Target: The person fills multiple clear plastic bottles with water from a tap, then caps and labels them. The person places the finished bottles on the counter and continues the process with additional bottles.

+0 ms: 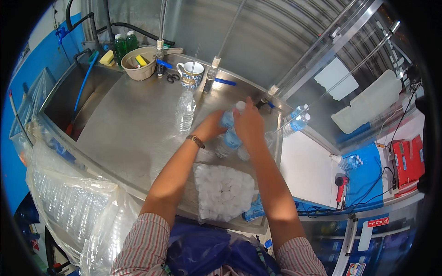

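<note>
My left hand [212,125] is wrapped around a clear plastic bottle [227,119] with a blue label, above the steel sink counter [138,127]. The thumb and fingers of my right hand [250,122] close about its white cap [240,104]. Just below stands another blue-labelled bottle [232,138]. Clear bottle [243,154] sits beside it, partly covered by my right forearm. Left of my hands, an unlabelled clear bottle [185,114] stands under a thin filling tube. Between my forearms lies a plastic bag of white caps [224,193], with blue printed labels [255,209] at its right.
Along the back are a beige dipper [140,69], a patterned mug [192,77], black scissors [172,78] and blue-handled valves [225,81]. Capped bottles [296,122] stand at the right. A red heat gun [341,191] lies farther right; bagged empty bottles [76,203] fill the lower left.
</note>
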Motion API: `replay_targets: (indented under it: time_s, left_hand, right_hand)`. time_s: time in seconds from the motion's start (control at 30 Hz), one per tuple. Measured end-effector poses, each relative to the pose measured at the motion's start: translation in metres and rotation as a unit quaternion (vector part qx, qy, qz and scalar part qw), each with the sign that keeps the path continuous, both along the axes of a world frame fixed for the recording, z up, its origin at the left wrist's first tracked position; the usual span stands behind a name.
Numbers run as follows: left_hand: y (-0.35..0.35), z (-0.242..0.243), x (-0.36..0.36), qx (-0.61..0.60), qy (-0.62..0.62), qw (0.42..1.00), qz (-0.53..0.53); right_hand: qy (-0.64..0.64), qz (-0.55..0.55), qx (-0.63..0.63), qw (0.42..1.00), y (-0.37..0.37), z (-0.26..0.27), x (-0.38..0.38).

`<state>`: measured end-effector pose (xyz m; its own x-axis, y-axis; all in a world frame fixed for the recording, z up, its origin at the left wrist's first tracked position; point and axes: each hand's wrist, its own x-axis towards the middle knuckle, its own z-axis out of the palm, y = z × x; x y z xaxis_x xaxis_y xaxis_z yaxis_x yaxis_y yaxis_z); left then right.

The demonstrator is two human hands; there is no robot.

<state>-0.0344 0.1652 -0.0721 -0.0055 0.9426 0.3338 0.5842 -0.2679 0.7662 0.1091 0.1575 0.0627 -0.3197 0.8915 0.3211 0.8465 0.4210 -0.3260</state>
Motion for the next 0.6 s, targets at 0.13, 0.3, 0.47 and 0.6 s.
replay_targets:
  time_s: [0.13, 0.3, 0.47, 0.6]
  left_hand:
    - [0.000, -0.009, -0.002, 0.024, -0.045, 0.999, -0.014]
    - [-0.051, 0.023, -0.016, 0.032, -0.153, 0.984, -0.084]
    - [-0.108, 0.042, -0.044, 0.185, -0.171, 0.912, 0.323]
    - [-0.084, 0.030, -0.050, 0.194, -0.001, 0.904, 0.382]
  right_hand:
    - [-0.020, 0.013, -0.027, 0.999, 0.012, 0.004, -0.006]
    - [0.018, 0.059, 0.031, 0.998, -0.034, 0.013, 0.008]
    - [0.197, 0.109, -0.026, 0.974, -0.090, 0.072, 0.099]
    - [0.179, 0.058, -0.066, 0.980, -0.089, 0.114, 0.183]
